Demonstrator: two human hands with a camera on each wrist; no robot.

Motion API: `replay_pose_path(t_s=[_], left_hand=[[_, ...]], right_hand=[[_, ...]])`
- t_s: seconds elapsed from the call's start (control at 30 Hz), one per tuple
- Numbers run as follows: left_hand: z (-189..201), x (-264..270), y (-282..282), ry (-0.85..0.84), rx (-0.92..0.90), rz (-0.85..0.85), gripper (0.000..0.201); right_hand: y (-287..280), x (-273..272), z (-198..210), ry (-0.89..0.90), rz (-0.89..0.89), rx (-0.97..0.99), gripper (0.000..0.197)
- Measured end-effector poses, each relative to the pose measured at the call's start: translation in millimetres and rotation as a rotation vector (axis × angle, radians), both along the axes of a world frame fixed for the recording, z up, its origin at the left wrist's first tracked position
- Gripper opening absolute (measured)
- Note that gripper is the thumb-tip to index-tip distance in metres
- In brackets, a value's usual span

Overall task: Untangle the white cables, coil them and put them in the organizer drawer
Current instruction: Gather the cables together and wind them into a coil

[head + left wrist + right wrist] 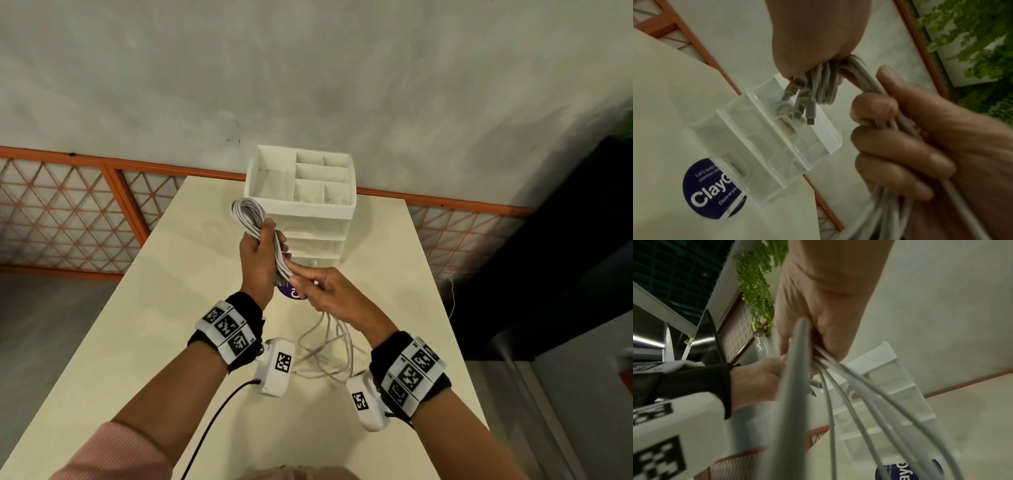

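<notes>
left hand (257, 253) clenched round coiled white cables (255, 224), held above table (144, 308) just near of organizer drawer (310, 240) | right hand (325, 289) pinching loose strands trailing down to table | handling: light, limp, springy; take hold across all loops mid-coil so none slips

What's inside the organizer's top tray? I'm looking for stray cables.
The top tray of the organizer shows only bare white compartments, no cables. The drawers below are translucent; their contents cannot be made out.
</notes>
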State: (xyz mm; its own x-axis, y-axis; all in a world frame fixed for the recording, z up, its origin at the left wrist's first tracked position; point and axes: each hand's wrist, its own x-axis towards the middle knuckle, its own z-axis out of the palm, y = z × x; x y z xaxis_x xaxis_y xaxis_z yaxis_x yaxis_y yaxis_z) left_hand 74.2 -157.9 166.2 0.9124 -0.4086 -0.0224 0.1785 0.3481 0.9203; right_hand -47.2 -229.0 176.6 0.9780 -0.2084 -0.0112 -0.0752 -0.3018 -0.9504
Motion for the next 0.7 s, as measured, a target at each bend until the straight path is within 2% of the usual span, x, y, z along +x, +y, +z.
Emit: replay_pose_path(t_s=[0.2, 0.37, 0.43, 0.57, 0.7], left_hand=[[5, 0, 3, 0.215, -0.124, -0.199, 0.022], [8, 6, 6, 0.248, -0.082, -0.272, 0.022], [9, 7, 5, 0.277, -0.103, -0.270, 0.024], [5, 3, 4, 0.337, -0.152, -0.253, 0.025], [4, 8, 7, 0.335, -0.144, -0.229, 0.024]], right_hand=[[-5, -3, 6, 0.102, 0.129, -0.079, 0.038], [-5, -4, 0, 0.219, 0.219, -0.218, 0.044], [-5, -8, -2, 0.242, 0.268, -0.151, 0.044], [-17, -14, -7, 0.206, 0.269, 0.134, 0.045], [-28, -16, -12, 0.169, 0.174, 0.204, 0.044]])
